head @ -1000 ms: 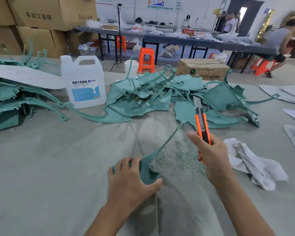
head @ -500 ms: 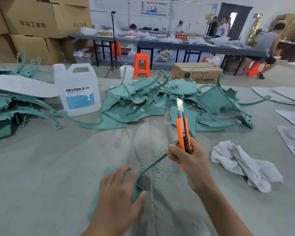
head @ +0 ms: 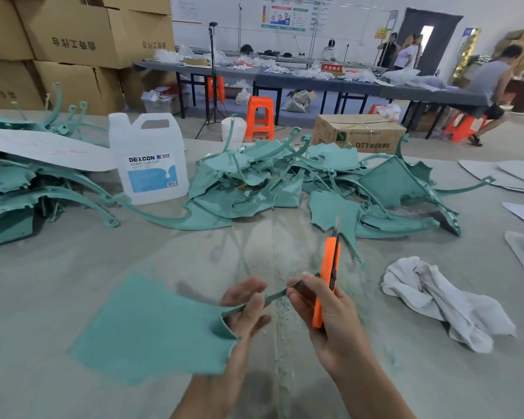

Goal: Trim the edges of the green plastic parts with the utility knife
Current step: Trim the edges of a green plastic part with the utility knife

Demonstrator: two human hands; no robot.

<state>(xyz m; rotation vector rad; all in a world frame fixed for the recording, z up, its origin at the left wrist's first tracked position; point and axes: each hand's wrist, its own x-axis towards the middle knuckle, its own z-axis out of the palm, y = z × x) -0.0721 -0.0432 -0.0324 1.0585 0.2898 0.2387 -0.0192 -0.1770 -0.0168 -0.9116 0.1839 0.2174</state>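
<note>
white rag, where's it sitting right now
In the head view the white rag lies crumpled on the table at the lower right, beside the right hand gripping the orange utility knife, nearer the person than the pile of green plastic parts.

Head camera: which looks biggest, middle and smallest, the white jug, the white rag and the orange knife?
1. Largest: white rag and white jug. They look about alike, and the rag lies nearer, so I leave them unranked.
2. Smallest: orange knife, in the right hand.

workshop floor: stacked cardboard boxes, long worktables, heaps of green plastic parts.
</note>
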